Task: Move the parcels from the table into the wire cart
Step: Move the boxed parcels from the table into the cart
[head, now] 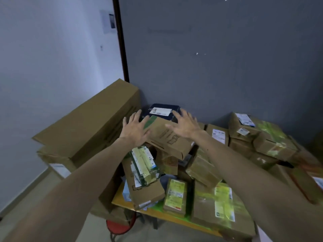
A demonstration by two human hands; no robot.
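Table [157, 214] piled with parcels [209, 206].
I see taped cardboard parcels heaped beneath and right of my right hand [183, 127].

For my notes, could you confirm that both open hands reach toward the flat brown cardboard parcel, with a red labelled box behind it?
The labelled box behind the flat brown cardboard parcel is dark blue, not red, per the head view; the open left hand and right hand do reach for it.

Taped brown cardboard parcels [174, 142] lie heaped on the table [157, 213].
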